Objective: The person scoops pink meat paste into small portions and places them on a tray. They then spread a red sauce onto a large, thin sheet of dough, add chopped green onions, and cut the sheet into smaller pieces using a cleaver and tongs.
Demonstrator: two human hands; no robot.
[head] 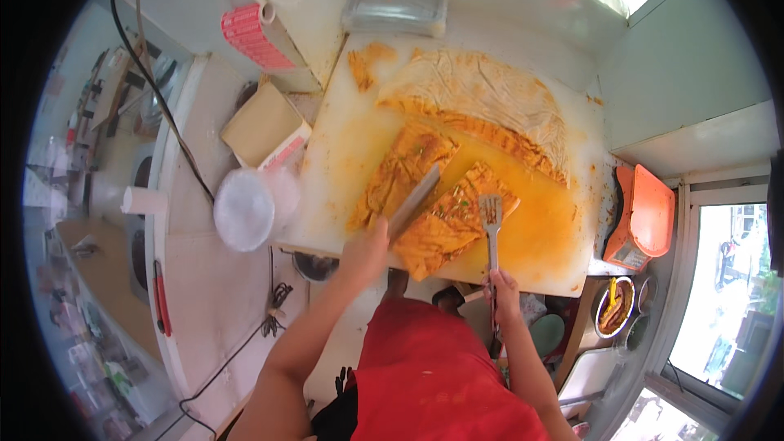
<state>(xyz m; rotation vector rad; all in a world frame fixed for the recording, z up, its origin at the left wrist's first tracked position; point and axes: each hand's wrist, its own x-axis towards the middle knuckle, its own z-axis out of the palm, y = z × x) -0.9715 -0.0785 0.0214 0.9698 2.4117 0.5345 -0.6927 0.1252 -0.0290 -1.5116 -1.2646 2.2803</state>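
My left hand grips a broad-bladed knife. Its blade lies between two slabs of browned flatbread: the left slab and the right slab, which is dotted with green bits. In my right hand is a slotted metal spatula, its head over the right edge of the right slab. Behind them a large half-round of the flatbread rests on the white cutting board, which is stained orange with oil. A small scrap of flatbread lies at the board's far left corner.
Clear plastic containers stand behind the board. Left of it are a cardboard box, a stack of white plastic bags or lids and a pink-printed roll. At right sit an orange scale and a bowl of red sauce.
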